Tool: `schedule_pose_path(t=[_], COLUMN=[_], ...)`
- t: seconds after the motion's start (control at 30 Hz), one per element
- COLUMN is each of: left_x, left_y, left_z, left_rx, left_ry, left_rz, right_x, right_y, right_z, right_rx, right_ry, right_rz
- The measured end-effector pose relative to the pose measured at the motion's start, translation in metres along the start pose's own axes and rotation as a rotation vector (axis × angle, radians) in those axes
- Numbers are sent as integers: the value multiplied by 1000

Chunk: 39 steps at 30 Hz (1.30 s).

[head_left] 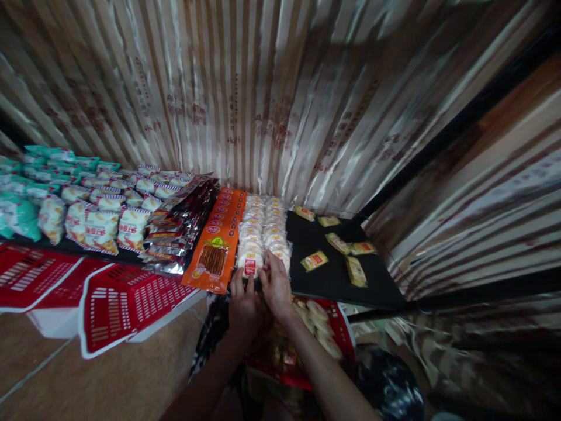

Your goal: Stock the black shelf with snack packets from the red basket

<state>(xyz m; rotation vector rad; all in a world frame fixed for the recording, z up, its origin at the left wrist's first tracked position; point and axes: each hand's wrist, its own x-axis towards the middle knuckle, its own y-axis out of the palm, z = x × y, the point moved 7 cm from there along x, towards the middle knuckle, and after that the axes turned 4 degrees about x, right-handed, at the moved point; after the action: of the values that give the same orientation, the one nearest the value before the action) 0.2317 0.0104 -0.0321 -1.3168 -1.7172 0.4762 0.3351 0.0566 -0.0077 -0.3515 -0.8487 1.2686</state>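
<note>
Two hands of mine are at the front edge of the black desk (337, 280). My left hand (243, 304) and my right hand (275, 286) are side by side, touching each other. Both have their fingers on the front pack of white snacks (250, 264), the one with a red label. My fingers are bent over its near edge, but I cannot tell if they grip it tight or just press on it. This pack sits at the front of two rows of white snack packs (263, 228) that run back toward the striped curtain (263, 88). Just to the left of the rows lies a long orange pack (218, 242). Next to that is a pile of dark shiny packs (175, 225), then many white and red bags (105, 219), and green bags (26, 187) far left. To the right of the rows, a few small yellow packs (314, 261) lie apart on the bare black top. Under my arms is a red basket (344, 333) with snacks in it. More red baskets (127, 304) sit low on the left.
</note>
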Motion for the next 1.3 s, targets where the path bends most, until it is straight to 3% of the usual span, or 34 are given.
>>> schedule_pose_path(t=[0.17, 0.33, 0.7, 1.07, 1.2, 1.3], left_x=[-2, 0, 30, 42, 17, -21], left_y=[8, 13, 13, 15, 12, 18], left_z=[1, 0, -1, -1, -2, -10], left_rx=[44, 90, 131, 140, 51, -19], left_ry=[24, 24, 23, 51, 90, 198], left_rz=[-34, -42, 28, -38, -76, 5], right_x=[-16, -21, -3, 0, -26, -64], right_y=[-14, -10, -15, -13, -23, -32], right_z=[-25, -51, -46, -51, -43, -54], right_rx=[-269, -368, -535, -491, -244, -98], right_ry=[-38, 26, 159, 79, -74, -93], right_rz=[-122, -29, 40, -17, -86, -110])
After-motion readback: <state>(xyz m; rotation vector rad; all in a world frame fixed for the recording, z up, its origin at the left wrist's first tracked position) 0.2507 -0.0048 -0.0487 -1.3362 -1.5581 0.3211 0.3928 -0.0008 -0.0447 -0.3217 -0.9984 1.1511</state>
